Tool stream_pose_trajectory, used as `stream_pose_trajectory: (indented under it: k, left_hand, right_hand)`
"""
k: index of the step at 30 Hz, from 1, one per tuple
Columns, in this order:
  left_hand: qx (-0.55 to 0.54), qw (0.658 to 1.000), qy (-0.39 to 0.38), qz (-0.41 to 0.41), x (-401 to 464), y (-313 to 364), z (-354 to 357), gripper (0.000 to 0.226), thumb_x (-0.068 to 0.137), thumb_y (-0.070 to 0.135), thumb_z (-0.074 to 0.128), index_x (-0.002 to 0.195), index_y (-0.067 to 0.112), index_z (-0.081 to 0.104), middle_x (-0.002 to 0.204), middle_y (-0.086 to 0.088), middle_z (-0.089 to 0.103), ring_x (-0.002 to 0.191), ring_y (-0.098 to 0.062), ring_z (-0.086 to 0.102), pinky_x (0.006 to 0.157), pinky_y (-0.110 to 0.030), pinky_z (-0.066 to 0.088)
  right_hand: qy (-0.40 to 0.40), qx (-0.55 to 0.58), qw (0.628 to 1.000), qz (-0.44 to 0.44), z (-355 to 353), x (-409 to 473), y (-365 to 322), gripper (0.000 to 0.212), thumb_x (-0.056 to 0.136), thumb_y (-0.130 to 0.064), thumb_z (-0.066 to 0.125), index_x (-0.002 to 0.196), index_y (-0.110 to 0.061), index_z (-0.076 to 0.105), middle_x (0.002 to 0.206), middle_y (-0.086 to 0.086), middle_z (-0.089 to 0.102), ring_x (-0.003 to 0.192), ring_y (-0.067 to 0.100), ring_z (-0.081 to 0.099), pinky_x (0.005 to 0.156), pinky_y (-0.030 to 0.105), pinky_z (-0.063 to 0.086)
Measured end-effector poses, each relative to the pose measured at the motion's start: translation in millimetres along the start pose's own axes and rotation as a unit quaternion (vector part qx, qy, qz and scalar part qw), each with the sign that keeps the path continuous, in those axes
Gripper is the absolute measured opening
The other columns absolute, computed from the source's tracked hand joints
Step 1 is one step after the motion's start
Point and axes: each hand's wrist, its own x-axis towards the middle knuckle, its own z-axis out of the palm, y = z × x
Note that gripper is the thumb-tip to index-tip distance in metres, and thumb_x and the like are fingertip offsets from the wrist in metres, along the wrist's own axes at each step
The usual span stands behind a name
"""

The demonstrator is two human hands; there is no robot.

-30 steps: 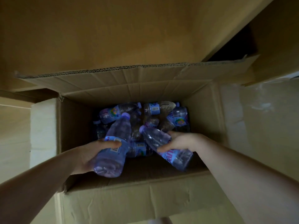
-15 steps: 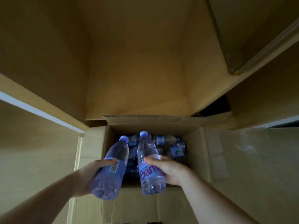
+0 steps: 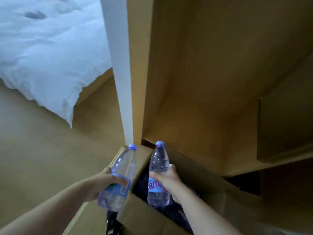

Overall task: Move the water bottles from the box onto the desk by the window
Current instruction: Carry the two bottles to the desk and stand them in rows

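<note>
My left hand (image 3: pixel 103 182) grips a clear water bottle (image 3: pixel 123 168) with a pale purple cap and a blue label, held up over the left edge of the open cardboard box (image 3: pixel 145 217). My right hand (image 3: pixel 166 180) holds a second water bottle (image 3: pixel 159 160) with a red-lettered label, upright above the box's opening. Both caps point up and away from me. Inside the box, only dark shapes of more bottles (image 3: pixel 172 211) show below my right wrist. The desk by the window is not in view.
A bed with a white duvet (image 3: pixel 42 53) fills the upper left, over a tan floor (image 3: pixel 33 150). A white post (image 3: pixel 118 65) and brown wooden cabinet panels (image 3: pixel 211 73) rise right behind the box. A dark gap (image 3: pixel 243 182) opens at the right.
Both hands have lifted their bottles out of the box and higher. The view has swung up and to the left, bringing the bed and floor into sight.
</note>
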Motion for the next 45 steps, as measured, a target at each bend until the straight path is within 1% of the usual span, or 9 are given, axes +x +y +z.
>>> stream_pose_trajectory:
  k: [7,12,17,20,26,29,38,42,45]
  left_hand:
    - [-0.043,0.988,0.129,0.074,-115,6,-74,0.060,0.058,0.016,0.082,0.110,0.004,0.056,0.084,-0.013,0.068,0.069,-0.024,0.067,0.060,-0.030,0.054]
    - [-0.142,0.949,0.257,0.111,-157,-3,-148,0.054,0.067,0.001,0.081,0.103,0.010,0.042,0.101,-0.014,0.058,0.075,-0.021,0.063,0.058,-0.030,0.052]
    - [-0.188,0.927,0.298,0.132,-198,-12,-262,0.063,0.057,0.007,0.086,0.106,0.010,0.046,0.100,-0.014,0.062,0.076,-0.021,0.067,0.057,-0.029,0.054]
    - [-0.175,0.931,0.296,0.126,-220,-28,-347,0.090,0.039,0.023,0.090,0.117,0.005,0.049,0.100,-0.016,0.067,0.078,-0.026,0.071,0.066,-0.037,0.059]
    - [-0.208,0.894,0.374,0.129,-272,-28,-464,0.077,0.057,0.013,0.089,0.114,0.009,0.038,0.101,-0.008,0.058,0.082,-0.021,0.064,0.065,-0.032,0.053]
    - [-0.223,0.882,0.396,0.121,-278,-23,-511,0.073,0.063,0.011,0.087,0.114,0.009,0.035,0.097,-0.005,0.054,0.081,-0.019,0.060,0.066,-0.031,0.050]
    - [-0.231,0.855,0.451,0.114,-262,23,-662,0.074,0.063,0.010,0.086,0.116,0.010,0.035,0.108,-0.009,0.056,0.095,-0.025,0.063,0.083,-0.036,0.053]
    - [-0.269,0.826,0.480,0.120,-251,66,-742,0.072,0.065,0.011,0.085,0.117,0.012,0.034,0.102,-0.006,0.053,0.087,-0.019,0.060,0.073,-0.031,0.052]
    - [-0.281,0.805,0.506,0.133,-247,102,-800,0.070,0.067,0.010,0.084,0.115,0.013,0.033,0.103,-0.005,0.052,0.084,-0.016,0.058,0.074,-0.031,0.051]
  right_hand:
    - [-0.075,-0.056,0.994,-0.062,100,-48,-91,0.063,0.076,-0.022,0.082,0.121,-0.014,0.038,0.108,0.009,0.064,0.091,0.022,0.068,0.072,0.034,0.058]
    - [-0.107,-0.176,0.972,-0.117,212,-65,-146,0.087,0.051,-0.056,0.084,0.115,-0.024,0.034,0.110,0.002,0.063,0.096,0.022,0.065,0.081,0.037,0.057]
    - [-0.177,-0.194,0.954,-0.143,335,-81,-202,0.058,0.082,-0.017,0.077,0.117,-0.012,0.032,0.091,-0.002,0.054,0.070,0.007,0.058,0.041,0.014,0.043]
    - [-0.204,-0.199,0.943,-0.171,403,-89,-236,0.062,0.080,-0.023,0.079,0.121,-0.015,0.032,0.096,0.000,0.057,0.078,0.012,0.064,0.055,0.023,0.053]
    - [-0.230,-0.201,0.932,-0.197,521,-99,-294,0.079,0.063,-0.030,0.088,0.124,-0.010,0.042,0.108,0.014,0.065,0.086,0.026,0.072,0.067,0.039,0.060]
    - [-0.231,-0.223,0.924,-0.209,572,-104,-319,0.068,0.071,-0.026,0.084,0.117,-0.014,0.035,0.106,0.011,0.060,0.090,0.027,0.069,0.078,0.043,0.059]
    - [-0.249,-0.268,0.895,-0.257,737,-45,-419,0.063,0.077,-0.024,0.079,0.119,-0.015,0.033,0.097,0.002,0.055,0.082,0.016,0.063,0.066,0.031,0.054]
    - [-0.264,-0.285,0.876,-0.287,813,-12,-477,0.059,0.081,-0.027,0.076,0.115,-0.019,0.029,0.094,-0.004,0.052,0.078,0.010,0.059,0.062,0.028,0.053]
    - [-0.281,-0.318,0.848,-0.319,868,8,-522,0.062,0.078,-0.033,0.075,0.116,-0.022,0.028,0.105,-0.002,0.053,0.087,0.012,0.060,0.076,0.035,0.057]
